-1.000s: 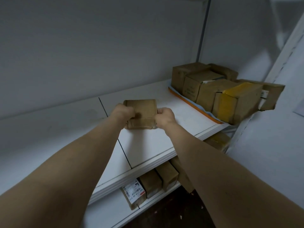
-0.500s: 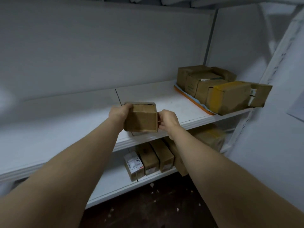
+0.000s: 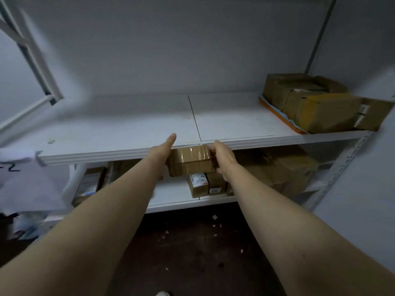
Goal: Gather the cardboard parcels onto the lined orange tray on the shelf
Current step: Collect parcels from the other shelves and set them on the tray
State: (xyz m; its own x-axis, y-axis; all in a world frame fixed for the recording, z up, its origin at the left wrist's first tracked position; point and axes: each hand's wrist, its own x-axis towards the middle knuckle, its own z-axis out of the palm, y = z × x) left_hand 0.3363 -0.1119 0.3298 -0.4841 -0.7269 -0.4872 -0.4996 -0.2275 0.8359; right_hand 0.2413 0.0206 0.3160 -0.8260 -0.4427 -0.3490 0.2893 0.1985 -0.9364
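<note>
A small taped cardboard parcel (image 3: 189, 160) is held between my left hand (image 3: 163, 150) and my right hand (image 3: 222, 155), in front of and just below the front edge of the white upper shelf (image 3: 149, 129). The left hand presses flat against its left side, thumb pointing up. My right hand grips its right side. The orange tray (image 3: 275, 113) with a pale lining sits at the shelf's right end. Several cardboard parcels (image 3: 320, 107) are packed onto it, one wrapped in yellow tape.
The lower shelf (image 3: 183, 199) holds more parcels, some with white labels (image 3: 197, 182). White metal uprights (image 3: 346, 165) frame the right side. Paper sheets (image 3: 19, 180) hang at the left. The dark floor (image 3: 192, 253) has scattered scraps.
The parcel came off the upper shelf and now sits lower, in front of its edge. The view has pulled back and dropped, showing more of the lower shelf and floor.
</note>
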